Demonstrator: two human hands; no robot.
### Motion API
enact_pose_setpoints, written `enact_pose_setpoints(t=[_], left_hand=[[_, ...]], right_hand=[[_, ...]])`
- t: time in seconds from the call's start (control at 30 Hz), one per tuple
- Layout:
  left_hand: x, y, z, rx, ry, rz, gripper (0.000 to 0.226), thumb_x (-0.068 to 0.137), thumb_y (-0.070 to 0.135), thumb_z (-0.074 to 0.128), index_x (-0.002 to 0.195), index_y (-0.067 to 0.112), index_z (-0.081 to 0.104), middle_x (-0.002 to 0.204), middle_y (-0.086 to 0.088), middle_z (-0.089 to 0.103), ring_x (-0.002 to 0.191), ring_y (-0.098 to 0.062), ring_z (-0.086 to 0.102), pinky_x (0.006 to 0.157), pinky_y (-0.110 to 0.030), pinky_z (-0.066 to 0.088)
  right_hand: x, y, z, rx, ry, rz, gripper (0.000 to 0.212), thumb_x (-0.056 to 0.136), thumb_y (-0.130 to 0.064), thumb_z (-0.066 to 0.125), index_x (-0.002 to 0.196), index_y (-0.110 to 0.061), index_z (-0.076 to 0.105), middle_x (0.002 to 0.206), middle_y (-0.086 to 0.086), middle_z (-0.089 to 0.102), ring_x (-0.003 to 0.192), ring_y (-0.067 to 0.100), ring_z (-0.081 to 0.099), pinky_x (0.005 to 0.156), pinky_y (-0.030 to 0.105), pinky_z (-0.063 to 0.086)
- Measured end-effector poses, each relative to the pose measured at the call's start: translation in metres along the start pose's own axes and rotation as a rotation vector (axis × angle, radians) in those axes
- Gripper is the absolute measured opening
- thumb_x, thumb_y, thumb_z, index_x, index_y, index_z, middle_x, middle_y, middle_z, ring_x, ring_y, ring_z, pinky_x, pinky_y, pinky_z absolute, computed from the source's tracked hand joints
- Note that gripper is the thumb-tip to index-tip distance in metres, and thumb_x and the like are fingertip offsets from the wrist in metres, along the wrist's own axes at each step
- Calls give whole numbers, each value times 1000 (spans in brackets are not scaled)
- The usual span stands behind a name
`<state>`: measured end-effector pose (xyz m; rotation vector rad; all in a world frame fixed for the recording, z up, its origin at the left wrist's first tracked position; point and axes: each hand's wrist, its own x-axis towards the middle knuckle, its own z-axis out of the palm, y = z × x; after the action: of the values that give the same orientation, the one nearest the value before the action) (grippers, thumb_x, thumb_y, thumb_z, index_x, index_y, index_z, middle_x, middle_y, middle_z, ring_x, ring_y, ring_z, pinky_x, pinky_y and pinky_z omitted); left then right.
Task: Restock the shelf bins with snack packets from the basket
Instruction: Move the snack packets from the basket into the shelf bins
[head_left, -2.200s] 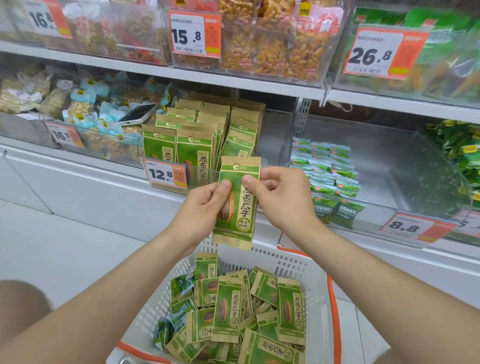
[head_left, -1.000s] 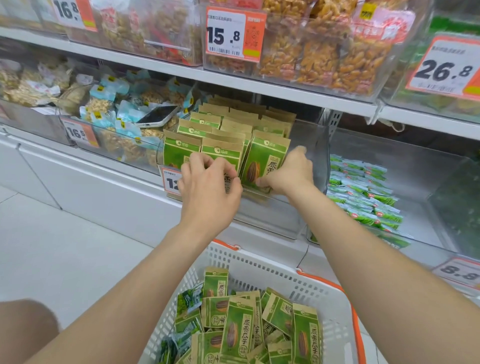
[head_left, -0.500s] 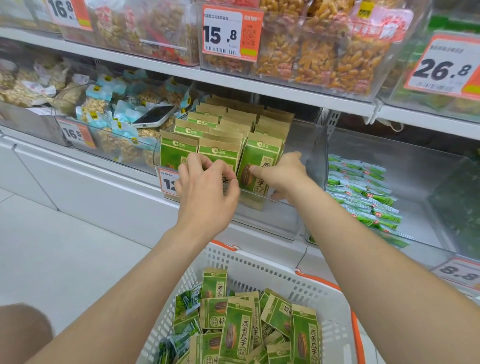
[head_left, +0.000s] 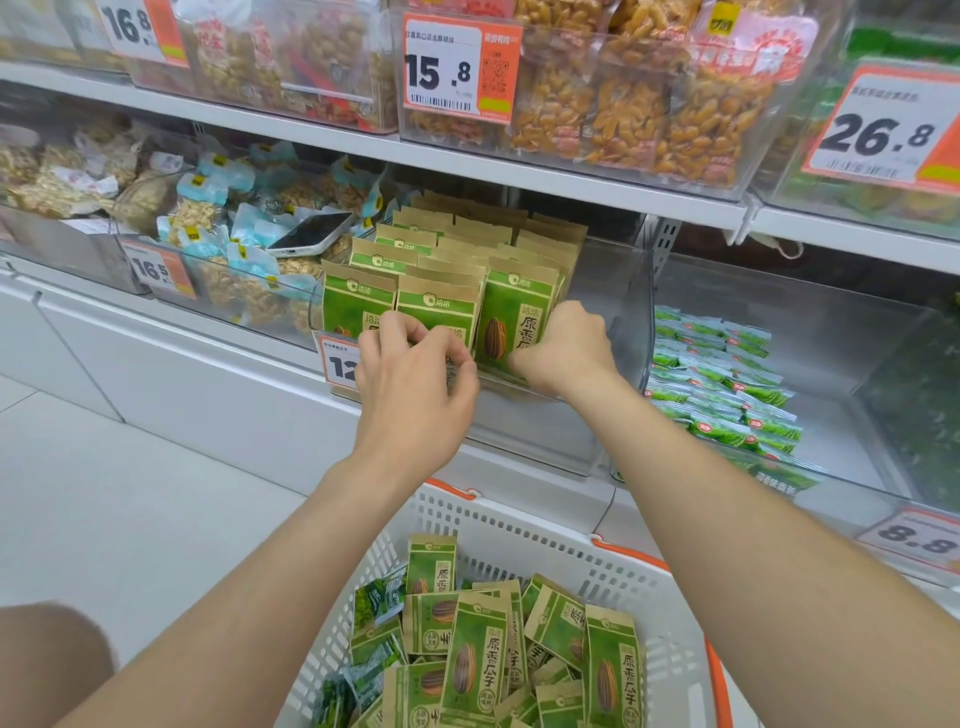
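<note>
Spanning the whole view, the shelf (head_left: 467, 156) carries a row of clear bins. The bin (head_left: 621, 291) at its middle holds upright rows of green-and-tan packets packed toward its left wall, with bare room along its right wall. Below, near the shelf's front edge, the basket (head_left: 519, 525) holds a loose heap of the same packets (head_left: 475, 660), so much of the restocking looks left to do. Both hands reach over the bin's front lip. The left hand (head_left: 410, 384) has its fingers curled onto the middle of the front row, beside the tag (head_left: 337, 366); whether it pinches or only steadies I cannot tell. The right hand (head_left: 569, 348) is closed on the rightmost front packet (head_left: 511, 317), thumb on its lower face and fingers bent round its right edge. That packet stands nearly upright at the front row's right end. It looks light and crinkly, with a stiff sealed top and a soft, shifting fill, and is probably a little slick. It is best taken by its side edges or top seal, not squeezed at the belly.
</note>
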<state>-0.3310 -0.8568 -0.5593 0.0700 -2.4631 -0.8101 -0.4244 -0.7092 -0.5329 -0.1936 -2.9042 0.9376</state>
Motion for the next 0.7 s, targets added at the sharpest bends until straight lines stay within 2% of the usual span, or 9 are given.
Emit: enact_pose_setpoints(t=[0.1,0.27,0.4,0.47,0.57,0.63,0.7], left_hand=[[-1,-1,0,5,-3,8,4,97,32,63,96,30,66,109,3,37,106,-22,33,95,-37,35],[0,-1,1,-8,0,8,3,97,31,63,97,30,66,110,3,38,107,-22,33,96,-39,36],[-3,1,2,-3,39,43,7,95,28,67,102,28,64,112,2,42,108,-23,35,97,-40,37],[-7,4,1,18,84,90,12,92,25,68,102,26,61,109,2,44,103,-22,37,91,-38,38],[-17,9,-2,54,132,192,13,90,22,68,93,24,56,90,7,52,87,-20,44,74,-37,38],[-25,8,1,82,32,185,12,91,30,66,87,25,55,74,11,56,74,-19,50,62,-35,33],[-35,6,7,118,-149,144,17,91,41,62,82,29,53,65,10,56,66,-21,56,53,-31,30]], right_hand=[[0,1,4,0,-143,3,31,74,-33,78,99,-17,71,105,11,68,88,34,71,78,42,64],[0,-1,-9,11,-130,-10,31,75,-42,75,94,-17,72,98,9,71,88,29,70,82,41,63],[-16,-3,-21,-31,-127,-64,29,79,-43,71,90,-16,71,95,11,70,84,33,72,67,40,65],[-28,-2,-30,-123,-36,-133,28,84,-40,68,93,-13,68,95,12,66,88,37,69,68,38,61],[-58,-4,-46,-327,171,-321,17,94,-22,58,98,-6,55,93,16,56,96,45,62,67,38,43],[-81,-5,-57,-388,233,-468,17,93,-19,55,105,-7,55,96,18,61,91,45,63,64,38,40],[-103,1,-61,-410,171,-578,16,91,-23,56,101,-11,59,89,12,60,84,42,62,61,37,42]])
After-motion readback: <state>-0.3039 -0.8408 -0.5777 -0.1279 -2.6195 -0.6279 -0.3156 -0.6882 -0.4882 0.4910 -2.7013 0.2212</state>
